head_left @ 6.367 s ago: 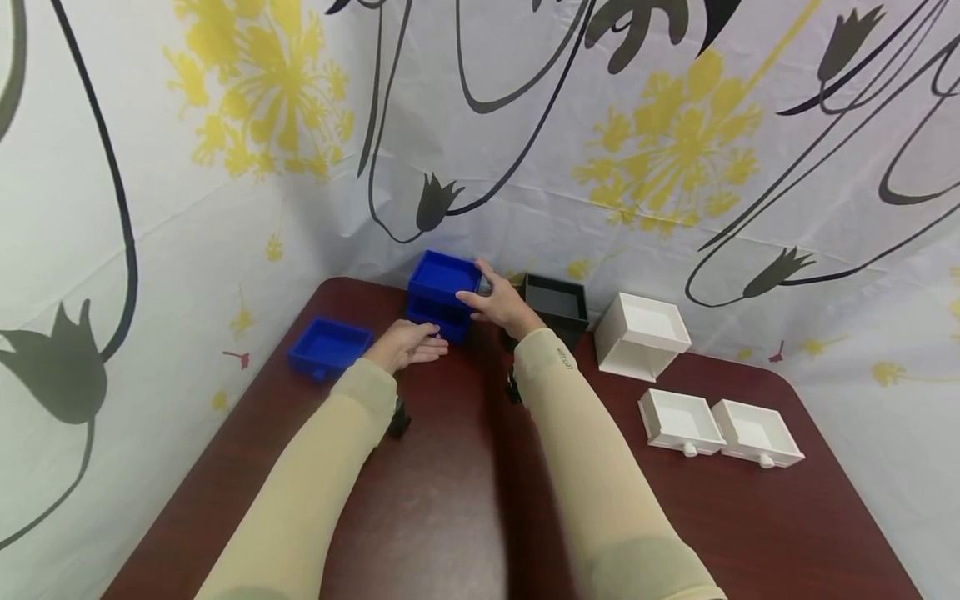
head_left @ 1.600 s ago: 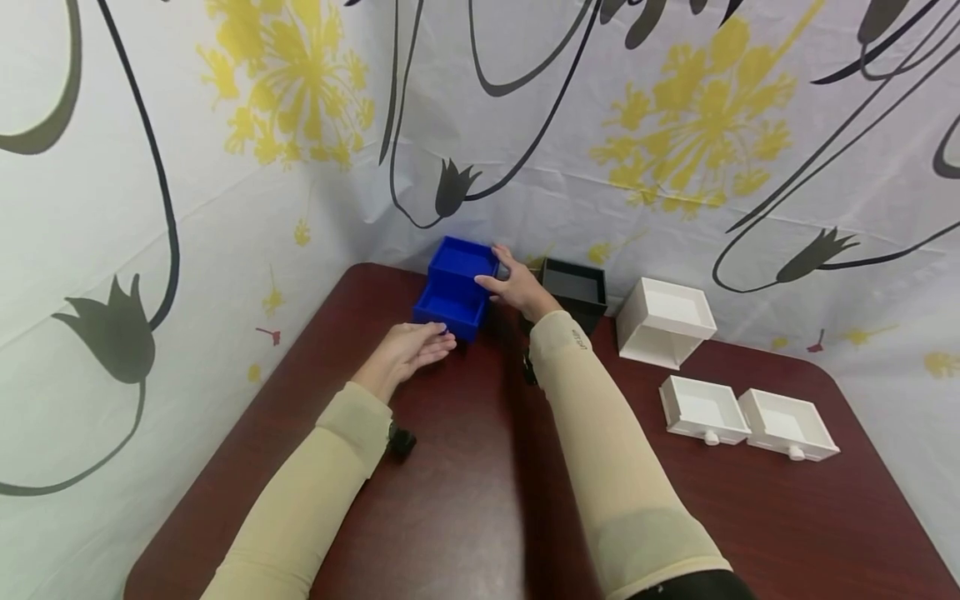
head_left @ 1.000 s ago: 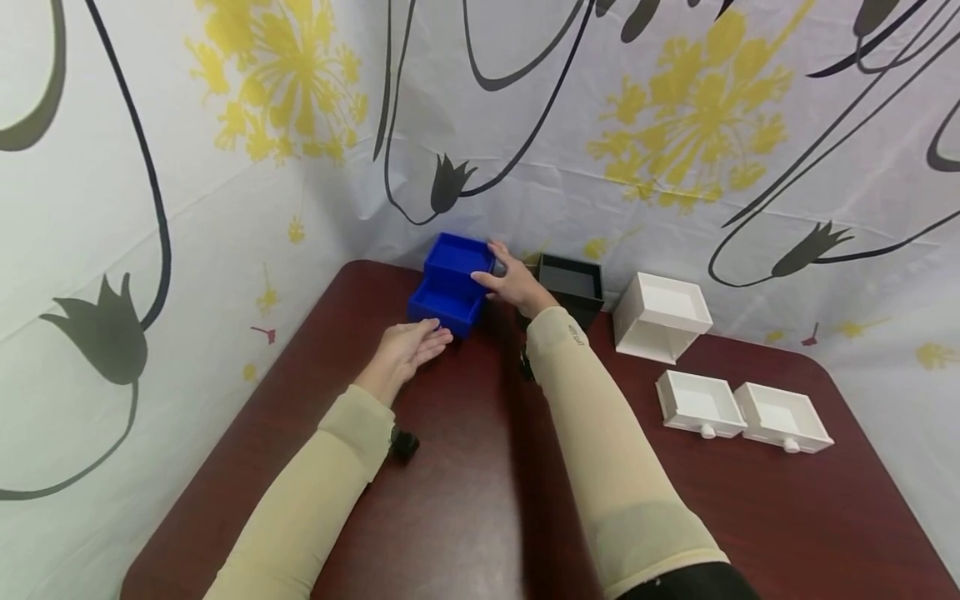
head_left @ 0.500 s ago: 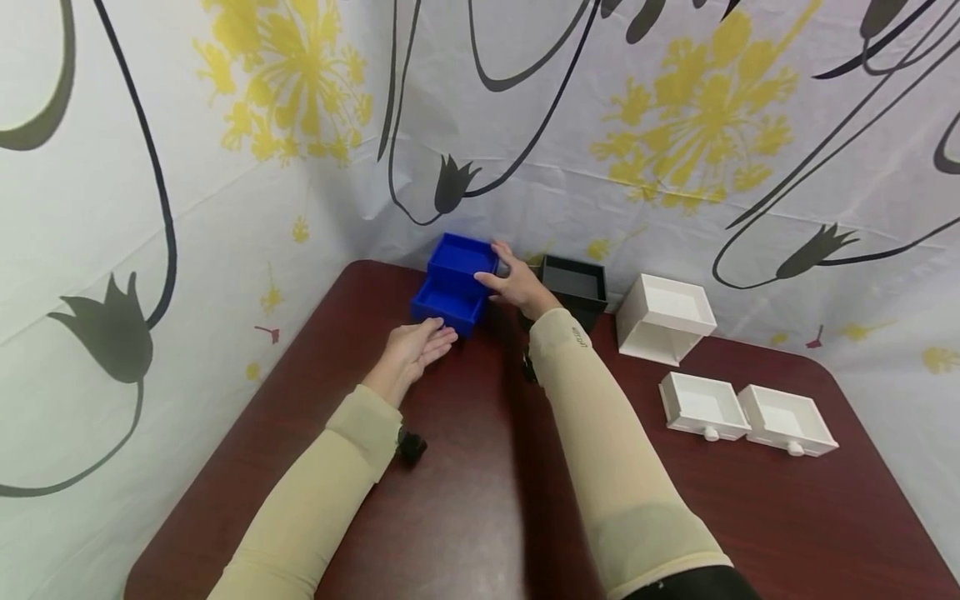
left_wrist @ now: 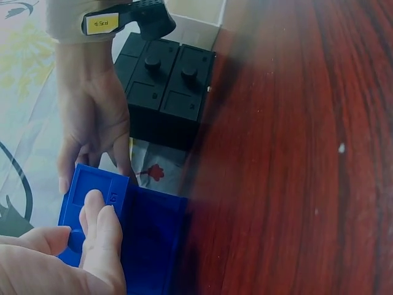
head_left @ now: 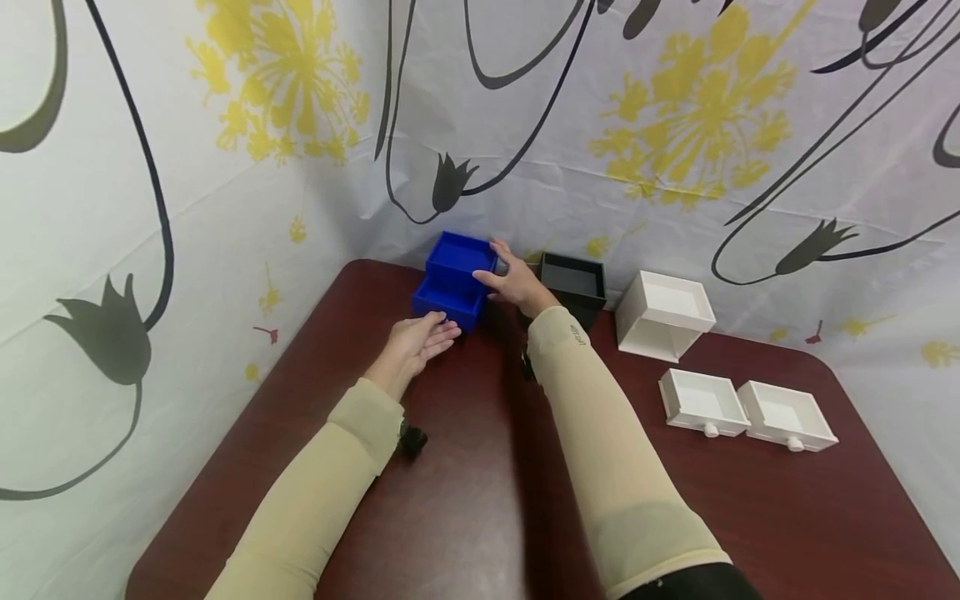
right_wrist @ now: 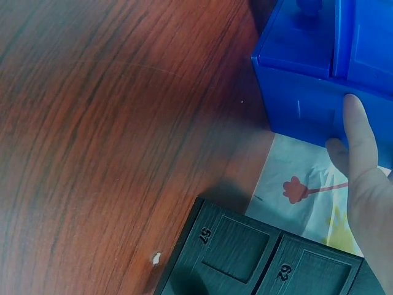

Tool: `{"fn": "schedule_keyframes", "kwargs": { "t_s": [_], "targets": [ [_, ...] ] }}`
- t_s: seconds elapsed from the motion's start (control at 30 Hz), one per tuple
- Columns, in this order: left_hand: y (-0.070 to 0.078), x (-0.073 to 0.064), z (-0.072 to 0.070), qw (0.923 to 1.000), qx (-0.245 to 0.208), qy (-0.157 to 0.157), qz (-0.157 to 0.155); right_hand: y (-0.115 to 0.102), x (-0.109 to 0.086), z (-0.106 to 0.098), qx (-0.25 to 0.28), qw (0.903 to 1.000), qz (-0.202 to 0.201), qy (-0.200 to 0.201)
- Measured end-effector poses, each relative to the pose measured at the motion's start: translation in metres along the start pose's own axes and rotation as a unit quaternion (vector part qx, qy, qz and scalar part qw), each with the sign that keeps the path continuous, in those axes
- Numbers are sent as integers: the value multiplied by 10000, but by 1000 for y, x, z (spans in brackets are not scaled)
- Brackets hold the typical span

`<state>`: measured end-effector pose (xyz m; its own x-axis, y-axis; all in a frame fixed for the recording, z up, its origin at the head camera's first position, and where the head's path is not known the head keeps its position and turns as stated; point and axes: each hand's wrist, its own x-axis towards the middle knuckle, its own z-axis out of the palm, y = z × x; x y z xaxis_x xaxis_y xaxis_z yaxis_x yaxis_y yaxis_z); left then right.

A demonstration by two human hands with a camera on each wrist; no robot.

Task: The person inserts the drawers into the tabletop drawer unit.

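A blue cabinet stands at the table's back left, its blue upper drawer pulled part way out. My left hand is at the drawer's front. In the left wrist view, thumb and fingers lie on either side of the knob, pinching it, with one fingertip on the drawer front. Below that drawer the lower part of the blue cabinet sits further back. My right hand rests extended fingers against the cabinet's right side wall.
Close to the right hand stands a black cabinet with two knobbed drawer fronts. Beyond it is a white cabinet with an open front. Two white drawers lie side by side on the brown table. Patterned cloth hangs close behind.
The loose blue drawer from the table's left is now in the cabinet's upper slot. Over the last second it has slid slightly inward with my left hand; my right hand stays at the cabinet's side.
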<state>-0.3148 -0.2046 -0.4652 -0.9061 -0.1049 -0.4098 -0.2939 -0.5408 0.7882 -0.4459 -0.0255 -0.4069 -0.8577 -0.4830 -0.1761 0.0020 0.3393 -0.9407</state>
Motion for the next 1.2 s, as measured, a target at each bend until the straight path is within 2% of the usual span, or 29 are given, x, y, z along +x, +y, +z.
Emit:
{"fn": "schedule_keyframes", "kwargs": {
  "t_s": [0.2, 0.87, 1.1, 1.2],
  "targets": [
    [0, 2, 2, 9999, 83, -57, -10, 20, 13, -1, -251, 9989, -310, 236],
    [1, 14, 5, 9992, 349, -217, 0, 22, 13, 1, 7, 9991, -351, 221],
    [3, 15, 4, 9991, 366, -207, -33, 20, 10, 2, -274, 9983, -400, 328],
    [5, 16, 3, 9993, 308, -208, -50, 20, 9, 3, -223, 9986, -392, 283]
  ]
}}
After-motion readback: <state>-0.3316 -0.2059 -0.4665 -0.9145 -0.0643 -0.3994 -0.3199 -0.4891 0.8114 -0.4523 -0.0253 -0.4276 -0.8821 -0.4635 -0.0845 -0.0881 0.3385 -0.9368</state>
